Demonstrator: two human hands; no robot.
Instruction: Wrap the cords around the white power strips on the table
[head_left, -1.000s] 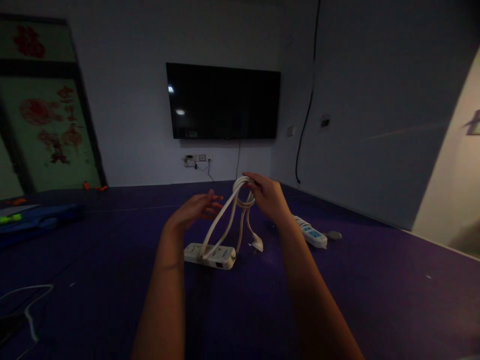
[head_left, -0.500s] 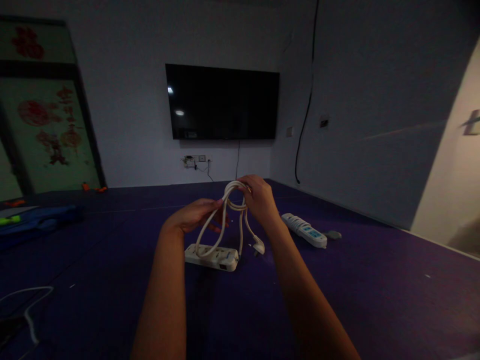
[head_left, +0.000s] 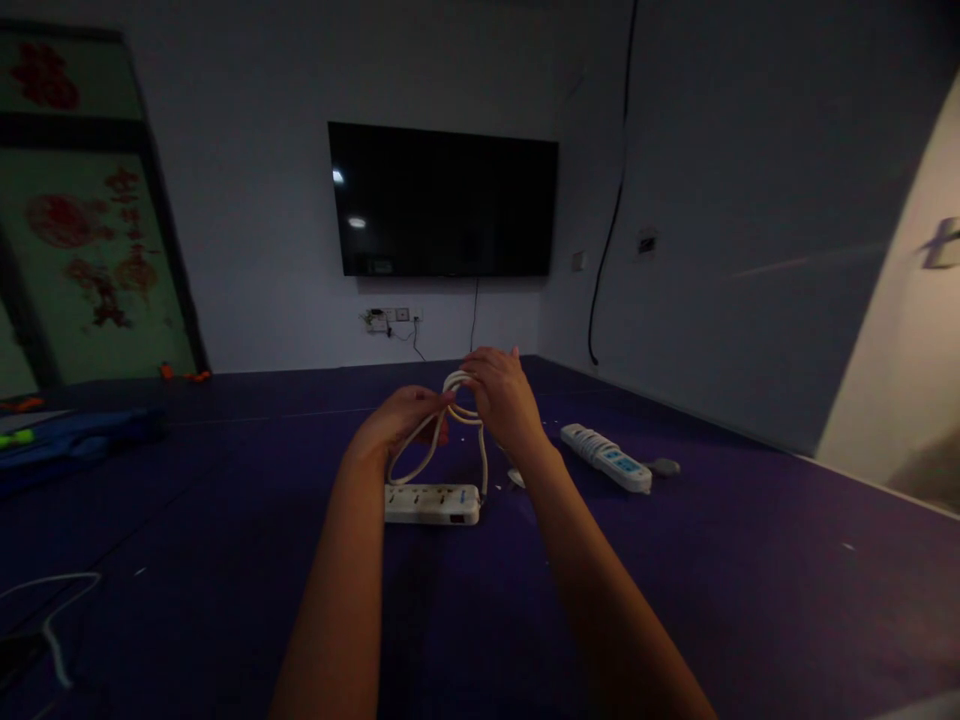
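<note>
From the head view: grasping the looped white cord [head_left: 454, 382] with both hands, pinching with the left hand [head_left: 403, 420] and, just beside that, gripping the top of the coil with the right hand [head_left: 501, 395]. A second ago, holding the left hand loose and apart from the cord; now closed on the cord, near the right fingers. No longer showing the hanging loop in front of the sockets of the power strip [head_left: 435, 504], but at the strip's far edge; cannot tell if touching. Showing the strip flat on the purple floor [head_left: 750, 600] below the hands, squarer to the view than before, with one end behind the left forearm. Mostly hiding the plug [head_left: 516, 478] now behind the right arm.

Farther right on the floor, showing a second strip [head_left: 607, 458] wrapped in white cord, near a grey plug [head_left: 664, 467]. Bearing, at the left, a blue cloth [head_left: 90, 440] and a white cable [head_left: 52, 620]. Beyond, rising into dim walls, with a black television [head_left: 442, 200] above wall sockets [head_left: 401, 314], a dangling black cable [head_left: 619, 195], and a red-decorated door [head_left: 90, 250].
</note>
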